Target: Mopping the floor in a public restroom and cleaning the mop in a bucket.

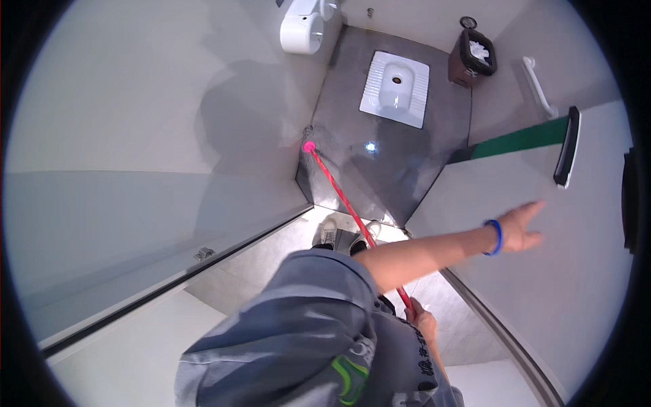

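Observation:
My left hand (523, 228), with a blue band (494, 237) at its wrist, stretches across to the right. Its fingers are spread and hold nothing, close before the pale stall door (502, 186). A black-edged handle (568, 148) is on that door, just beyond the fingertips. Low down, near my body, my right hand (422, 320) is wrapped round the red pole of a mop (344, 200). The pole slants away to the left, partly hidden behind my left forearm. Its pink hub (309, 146) and dark grey strands rest on the wet-looking floor beside the left wall.
A white squat toilet (396, 88) is set in the grey floor (352, 152). A brown bin (461, 68) with a black rim stands in the far right corner, near a white grab bar (538, 88). A white paper dispenser (302, 32) hangs on the left wall. My shoes (328, 232) are at the threshold.

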A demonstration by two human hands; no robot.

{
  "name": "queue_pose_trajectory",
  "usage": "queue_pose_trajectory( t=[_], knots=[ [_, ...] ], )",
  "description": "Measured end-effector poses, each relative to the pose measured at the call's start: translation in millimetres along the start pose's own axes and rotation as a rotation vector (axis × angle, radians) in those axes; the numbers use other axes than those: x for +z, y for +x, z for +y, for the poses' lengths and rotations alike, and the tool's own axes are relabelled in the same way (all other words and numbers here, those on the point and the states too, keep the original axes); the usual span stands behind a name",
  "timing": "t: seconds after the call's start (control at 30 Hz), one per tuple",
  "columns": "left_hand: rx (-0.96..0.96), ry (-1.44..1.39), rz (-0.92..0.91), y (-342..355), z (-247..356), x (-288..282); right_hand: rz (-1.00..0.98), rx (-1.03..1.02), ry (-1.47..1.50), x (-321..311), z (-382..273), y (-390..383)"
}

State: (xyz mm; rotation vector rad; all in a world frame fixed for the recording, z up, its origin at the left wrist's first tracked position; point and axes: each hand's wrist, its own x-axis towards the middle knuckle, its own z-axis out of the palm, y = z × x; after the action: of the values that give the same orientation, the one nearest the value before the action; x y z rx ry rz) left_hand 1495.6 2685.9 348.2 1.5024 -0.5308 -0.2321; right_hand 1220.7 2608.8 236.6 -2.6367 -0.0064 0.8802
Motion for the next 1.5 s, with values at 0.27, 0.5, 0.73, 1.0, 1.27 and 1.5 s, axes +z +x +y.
queue_pose_trajectory(
  t=[0.27,0.5,0.73,1.0,1.27,1.5],
  knots=[
    [-0.689,0.613,-0.159,-217,-151,-55,0.049,-0.009,-0.1,-130,0,-80],
    [-0.472,0.357,-0.194,-225,-149,56,-0.018,0.075,-0.504,-264,-74,-185],
    [-0.353,0.473,-0.383,-231,-140,65,0.038,-0.195,-0.733,-254,-138,-197],
    [-0.452,0.704,-0.382,-284,-139,36,0.139,-0.255,-0.338,-213,-79,-199],
    [-0.646,1.012,-0.152,-358,-120,47,0.036,-0.435,-0.165,-143,-8,-213],
    [-0.503,0.947,-0.077,-335,-89,196,0.126,-0.458,-0.333,-192,65,-316]
  ],
)
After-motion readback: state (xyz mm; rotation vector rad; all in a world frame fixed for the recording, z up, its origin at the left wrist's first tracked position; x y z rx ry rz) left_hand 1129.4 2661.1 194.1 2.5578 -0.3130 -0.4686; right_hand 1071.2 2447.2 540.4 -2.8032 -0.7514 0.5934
